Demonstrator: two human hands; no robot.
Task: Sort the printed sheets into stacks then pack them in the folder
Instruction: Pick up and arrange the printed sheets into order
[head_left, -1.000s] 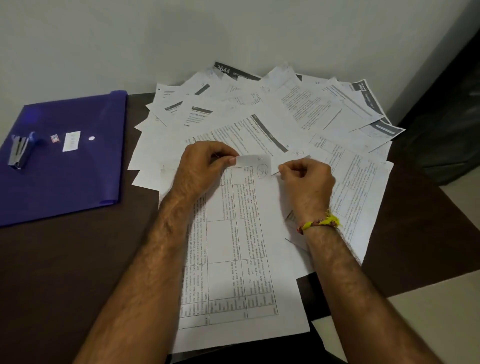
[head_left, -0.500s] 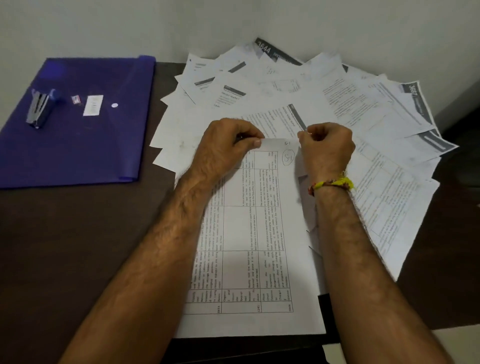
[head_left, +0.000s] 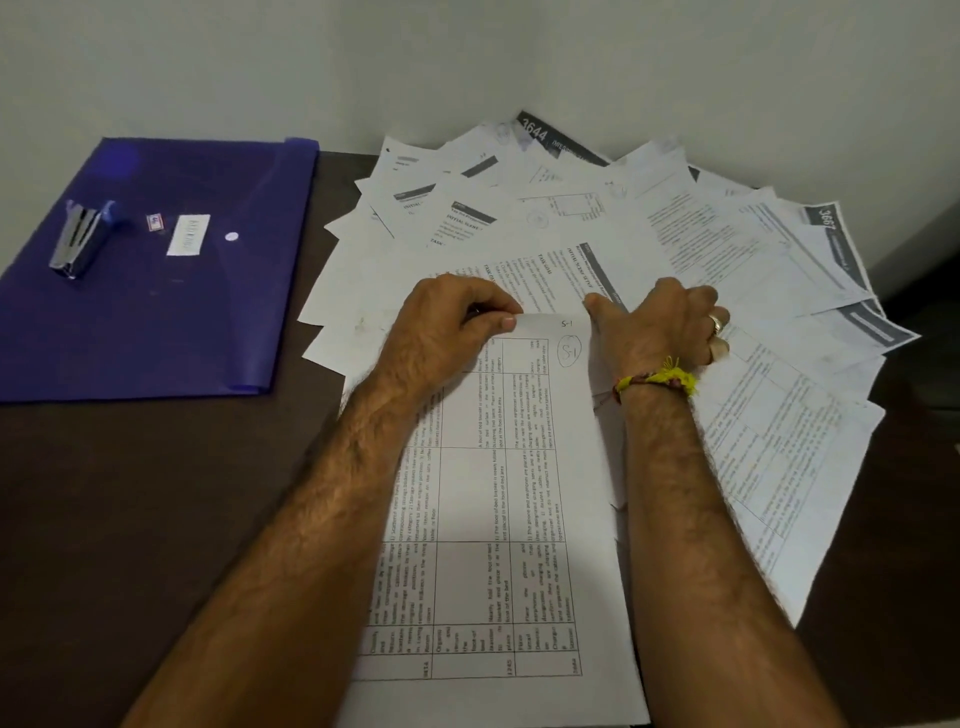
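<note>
A printed sheet with a table and a circled "S-1" mark (head_left: 519, 493) lies on top of a few others in front of me. My left hand (head_left: 457, 322) pinches its top edge between thumb and fingers. My right hand (head_left: 660, 327) lies at the sheet's top right corner, thumb along the top edge and fingers resting on the neighbouring sheets. Several more printed sheets (head_left: 701, 234) are fanned out behind and to the right. The blue plastic folder (head_left: 156, 322) lies flat at the left.
A stapler (head_left: 78, 239), a small staple box (head_left: 154, 222) and a white label (head_left: 188, 235) sit on the folder. The dark brown table (head_left: 156, 493) meets the white wall at the back. The fanned sheets reach the table's right edge.
My right hand has let go of its pinch at the corner and spread to the right over the fanned sheets. The left hand keeps its pinch. The view has shifted slightly.
</note>
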